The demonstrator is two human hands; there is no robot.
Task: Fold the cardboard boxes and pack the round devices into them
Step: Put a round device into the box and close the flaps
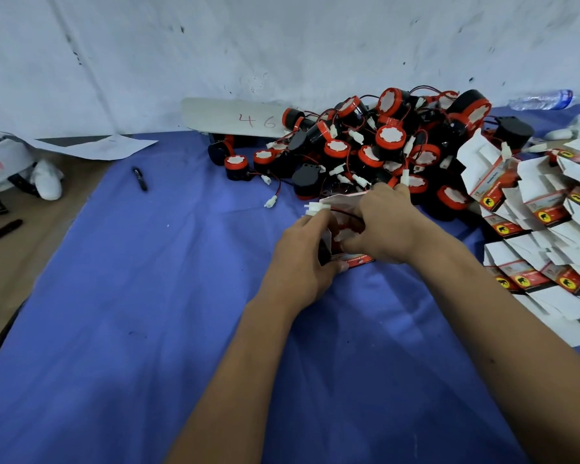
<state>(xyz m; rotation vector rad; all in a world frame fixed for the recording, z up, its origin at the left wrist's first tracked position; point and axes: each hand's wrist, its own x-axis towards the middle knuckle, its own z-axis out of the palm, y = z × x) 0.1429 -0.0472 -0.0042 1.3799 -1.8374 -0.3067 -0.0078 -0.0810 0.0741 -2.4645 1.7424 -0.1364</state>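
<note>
One small box (344, 244) is being held just above the blue cloth (148, 313) by two hands, the left hand (303, 262) gripping its side and the right hand (387, 226) curled over its open top. One white plug (315, 208) is sticking out. A big pile of round devices (382, 145), too many to count, is lying behind, with flat boxes (543, 229) stacked to the right.

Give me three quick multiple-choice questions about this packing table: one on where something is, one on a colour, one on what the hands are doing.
1. Where do the flat boxes lie?
A. right of the pile of round devices
B. left of it
C. on the floor

2. What colour is the cloth?
A. green
B. blue
C. yellow

3. What are the left hand and right hand doing?
A. resting flat
B. both gripping one box
C. holding a pen

Answers: A, the stack is at the right edge; B, the cloth is blue; B, fingers of both curl round it.
</note>
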